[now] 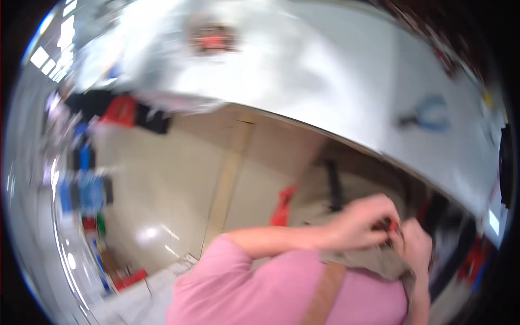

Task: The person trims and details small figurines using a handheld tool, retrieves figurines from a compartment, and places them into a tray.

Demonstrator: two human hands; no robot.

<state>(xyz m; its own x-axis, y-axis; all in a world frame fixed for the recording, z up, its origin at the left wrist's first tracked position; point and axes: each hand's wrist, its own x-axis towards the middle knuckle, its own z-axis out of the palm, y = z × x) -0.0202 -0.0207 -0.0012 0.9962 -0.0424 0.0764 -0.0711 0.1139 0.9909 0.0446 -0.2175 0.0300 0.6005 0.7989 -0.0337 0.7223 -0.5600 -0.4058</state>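
My left hand [362, 223] is closed in front of my body, its fingers curled round a small dark thing with a red part [391, 226]. Motion blur hides what kind of thing it is. Right beside it, my right hand [415, 245] is closed too, its fingertips meeting the same small thing. Both hands are close to my khaki apron [374, 261], below the table's edge. On the white tabletop [336, 81] lie blue-handled pliers [430, 114], farther off than my hands.
A blurred dark-and-red object [211, 40] sits toward the tabletop's far side. The table's near edge runs across in front of me. Off to the left, blue chairs or crates [86, 192] stand on the shiny floor [157, 189]. A red strip-like thing [283, 206] is near my left forearm.
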